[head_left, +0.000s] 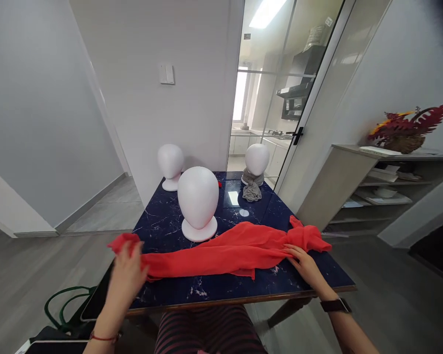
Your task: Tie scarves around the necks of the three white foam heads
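A long red scarf [225, 253] lies stretched across the near part of a dark blue marble table [162, 223]. My left hand [127, 275] grips its left end at the table's left edge, fingers curled into the cloth. My right hand [304, 263] pinches the cloth near its right end, where the scarf bunches up. Just behind the scarf stands a white mannequin head [198, 201] on its round base.
Two more white mannequin heads stand at the back: a bare head [170, 166] at the left and a second head [256, 164] at the right with a grey scarf [251, 189] round its neck. A glass door [299, 132] and a shelf unit [387, 187] are at the right. A dark bag with green handles [64, 314] sits low left.
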{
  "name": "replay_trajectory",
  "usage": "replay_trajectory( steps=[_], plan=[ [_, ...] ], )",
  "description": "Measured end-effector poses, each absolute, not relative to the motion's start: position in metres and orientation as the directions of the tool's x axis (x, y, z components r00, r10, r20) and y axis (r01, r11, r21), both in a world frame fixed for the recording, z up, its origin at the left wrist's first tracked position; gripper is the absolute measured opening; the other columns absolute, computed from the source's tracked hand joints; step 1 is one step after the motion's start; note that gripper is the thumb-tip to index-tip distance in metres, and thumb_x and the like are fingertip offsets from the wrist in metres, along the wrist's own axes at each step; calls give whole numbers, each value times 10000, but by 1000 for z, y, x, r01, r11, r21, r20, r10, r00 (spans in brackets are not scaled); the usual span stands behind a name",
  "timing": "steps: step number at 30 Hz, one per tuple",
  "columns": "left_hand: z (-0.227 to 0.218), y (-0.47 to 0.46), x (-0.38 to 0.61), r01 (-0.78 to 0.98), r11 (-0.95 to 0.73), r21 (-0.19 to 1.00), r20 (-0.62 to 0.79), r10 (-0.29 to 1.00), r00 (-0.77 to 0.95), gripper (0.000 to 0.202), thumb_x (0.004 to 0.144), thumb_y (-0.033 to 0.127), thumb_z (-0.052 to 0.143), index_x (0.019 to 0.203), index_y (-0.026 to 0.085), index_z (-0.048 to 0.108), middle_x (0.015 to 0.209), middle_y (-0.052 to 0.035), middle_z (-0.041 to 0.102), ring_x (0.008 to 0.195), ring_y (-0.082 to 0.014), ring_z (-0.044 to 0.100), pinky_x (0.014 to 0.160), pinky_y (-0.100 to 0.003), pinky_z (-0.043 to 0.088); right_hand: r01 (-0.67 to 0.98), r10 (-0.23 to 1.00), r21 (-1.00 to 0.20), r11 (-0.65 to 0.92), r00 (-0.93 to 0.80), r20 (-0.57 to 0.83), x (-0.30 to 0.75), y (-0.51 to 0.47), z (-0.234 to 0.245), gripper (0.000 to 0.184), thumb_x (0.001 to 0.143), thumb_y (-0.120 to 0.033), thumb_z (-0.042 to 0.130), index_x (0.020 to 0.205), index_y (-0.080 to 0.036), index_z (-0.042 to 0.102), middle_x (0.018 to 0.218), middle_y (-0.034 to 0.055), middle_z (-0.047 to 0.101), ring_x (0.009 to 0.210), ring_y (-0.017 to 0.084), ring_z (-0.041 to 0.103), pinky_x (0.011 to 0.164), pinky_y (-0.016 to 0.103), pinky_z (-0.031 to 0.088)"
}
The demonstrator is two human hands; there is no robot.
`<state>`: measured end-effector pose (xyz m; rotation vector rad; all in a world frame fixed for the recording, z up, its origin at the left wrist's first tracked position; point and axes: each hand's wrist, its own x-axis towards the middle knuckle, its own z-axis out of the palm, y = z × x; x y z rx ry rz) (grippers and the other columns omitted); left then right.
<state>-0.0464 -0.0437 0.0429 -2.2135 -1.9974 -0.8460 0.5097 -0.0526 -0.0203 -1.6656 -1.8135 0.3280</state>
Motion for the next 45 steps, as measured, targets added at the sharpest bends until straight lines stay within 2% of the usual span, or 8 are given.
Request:
replay_trajectory(
  steps=[4,9,15,22,30,35,40,45],
  plan=[
    [16,-41,-13,737,-478,478,110,865,490,459,756,238,552,1213,283,560,1284,-60,560,1196,-234,506,1027,-411,406,793,923,-593,143,110,370,505,-50,-10,343,834,-379,405,1020,-190,621,1087,126,671,1029,257,623,952,442,464],
    [8,-31,-20,751,-435,496,255,900,353,328,873,317,384,994,228,675,1032,-60,698,1005,-222,625,945,-382,464,864,813,-481,151,168,557,505,-50,51,362,874,-338,339,1102,-172,565,1081,116,672,976,247,644,864,397,504],
    [121,-49,-69,642,-341,687,382,921,80,335,842,460,450,934,194,632,920,-28,661,868,-192,596,773,-261,484,953,759,-128,275,-133,637,529,-57,159,248,818,-360,480,980,-228,612,901,90,707,748,251,671,645,329,513],
    [229,-59,-72,585,-374,720,198,918,342,321,819,441,501,644,186,586,743,-13,529,691,-135,479,624,-223,411,898,842,-279,341,-160,515,521,-69,279,188,772,-438,501,832,-320,636,836,15,695,775,283,642,675,403,512],
    [170,-15,-67,551,-125,825,-115,917,381,265,710,417,616,682,155,584,816,-53,640,738,-167,573,690,-293,476,863,929,-424,276,-128,346,511,-37,253,342,887,-449,375,1009,-255,628,975,39,689,916,271,618,753,362,481],
    [126,-25,8,452,-278,847,86,913,400,313,767,398,576,999,189,601,1020,-72,650,942,-205,601,830,-350,494,791,893,-430,436,-323,313,486,-25,242,336,898,-394,379,980,-201,643,958,36,690,883,217,626,746,294,472],
    [113,-46,140,249,-520,817,281,736,615,781,714,353,684,1397,262,316,1465,-77,330,1330,-244,315,1120,-410,241,765,784,-240,598,-496,373,441,-35,268,285,868,-294,412,980,-227,665,846,7,698,750,156,632,679,245,452],
    [86,-19,173,142,-329,934,144,705,694,604,707,185,588,1297,205,463,1259,-71,534,1152,-235,482,985,-390,383,822,755,-123,556,-438,489,448,-36,284,289,862,-300,402,979,-228,657,758,5,674,663,144,597,615,243,419]
  ],
)
